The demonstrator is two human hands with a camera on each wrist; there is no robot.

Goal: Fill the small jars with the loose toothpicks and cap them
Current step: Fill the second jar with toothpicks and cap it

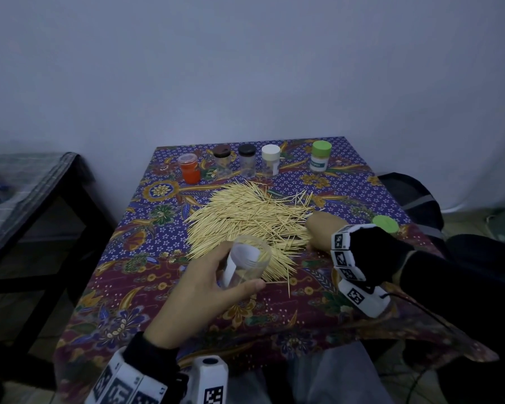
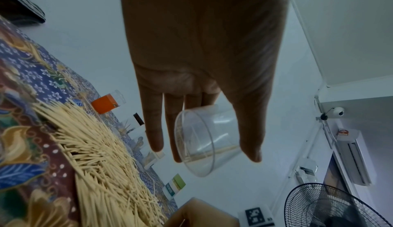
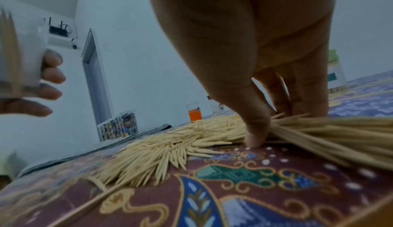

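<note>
Head view: left hand (image 1: 199,290) grips an open clear jar (image 1: 247,262) just above the near edge of the toothpick pile (image 1: 245,220), mouth tipped toward the pile, likely so a bundle goes straight in with a short carry. Some toothpicks already sit inside. Right hand (image 1: 324,233) is down on the pile's right edge. Loose green lid (image 1: 385,224) lies on the bench (image 1: 274,310) just beyond the right wrist, probably parked there for capping. Five capped jars line the far edge: orange jar (image 1: 190,168), two dark-lidded ones, a white-lidded one, a green-lidded jar (image 1: 320,160).

Left wrist view: fingers and thumb wrap the jar (image 2: 204,140) by its wall, leaving the mouth clear. A few toothpicks lie along its lower side. Pile (image 2: 95,160) sits below it.

Right wrist view: right hand (image 3: 266,79) is closed in a pinch on a bundle of toothpicks (image 3: 319,133), thumb (image 3: 255,129) pressing down to the cloth, fingers behind. The bundle is gathered roughly parallel, which should let it slide in endwise. Jar (image 3: 19,57) with the left fingers (image 3: 51,76) waits at far left, blurred.

Judgement: filling under way, cap not yet on.
</note>
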